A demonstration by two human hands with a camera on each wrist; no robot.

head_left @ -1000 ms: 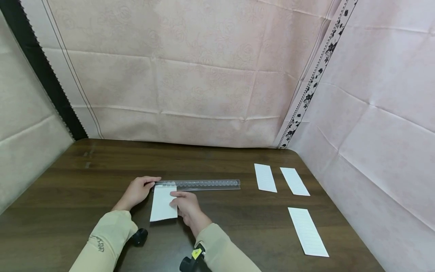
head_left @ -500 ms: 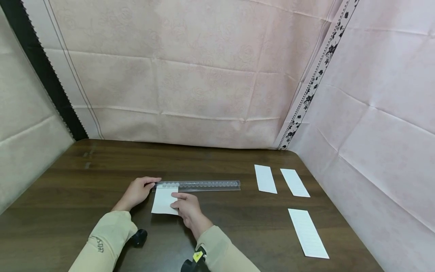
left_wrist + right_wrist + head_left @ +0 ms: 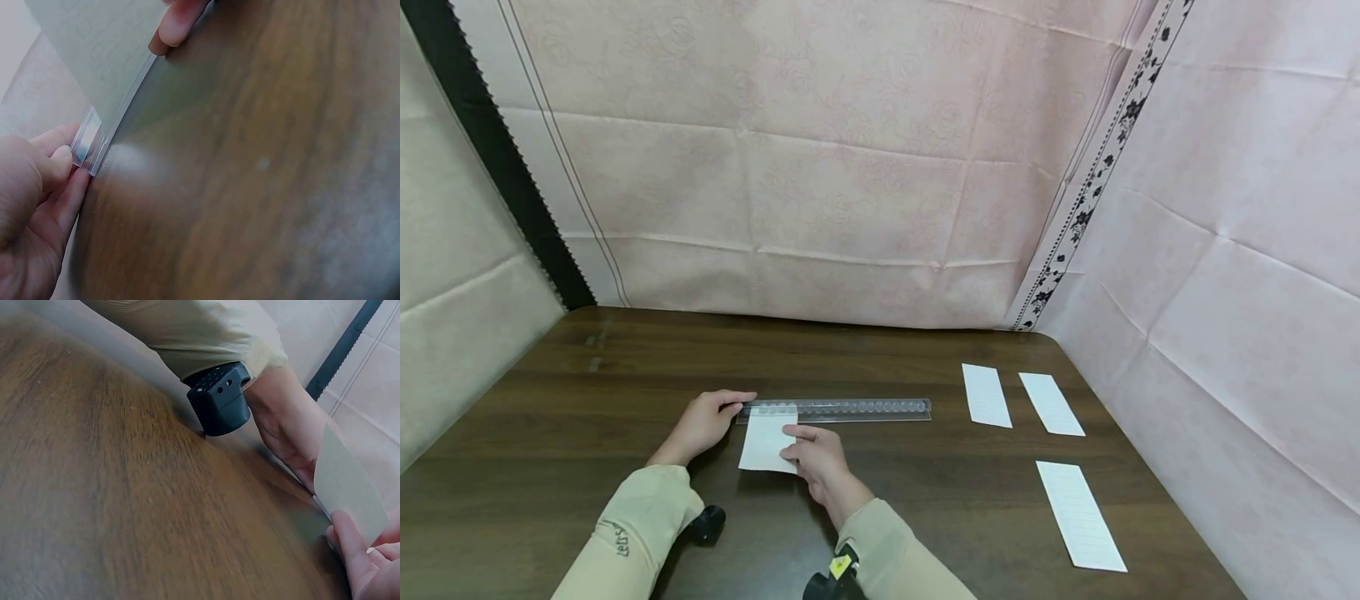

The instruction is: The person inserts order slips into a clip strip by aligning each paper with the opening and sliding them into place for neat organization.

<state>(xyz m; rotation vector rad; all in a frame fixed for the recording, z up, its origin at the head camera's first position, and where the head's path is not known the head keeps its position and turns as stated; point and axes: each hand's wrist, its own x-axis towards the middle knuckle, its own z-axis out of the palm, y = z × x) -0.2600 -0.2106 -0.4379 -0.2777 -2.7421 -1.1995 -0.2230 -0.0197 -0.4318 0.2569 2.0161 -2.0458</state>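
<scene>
A clear plastic ruler [image 3: 865,409] lies crosswise on the table. My left hand [image 3: 698,429] pinches its left end between thumb and fingers, as the left wrist view shows at the ruler tip [image 3: 89,139]. A white paper piece [image 3: 766,443] meets the ruler near that end, its far edge overlapping the ruler. My right hand [image 3: 820,465] pinches the paper's right side. In the right wrist view the paper [image 3: 347,481] stands tilted up from the table, with the right thumb [image 3: 351,544] against its lower part.
Three more white paper strips lie on the table [image 3: 925,500] at the right: two farther back, a left strip [image 3: 987,396] and a right strip [image 3: 1051,403], and a longer lined strip [image 3: 1081,515] nearer. Pale cloth walls [image 3: 850,208] enclose the table's back and sides.
The paper's near edge has lifted and moved away from me, and the paper has shifted slightly right with my right hand. My left hand and the ruler have stayed in place.
</scene>
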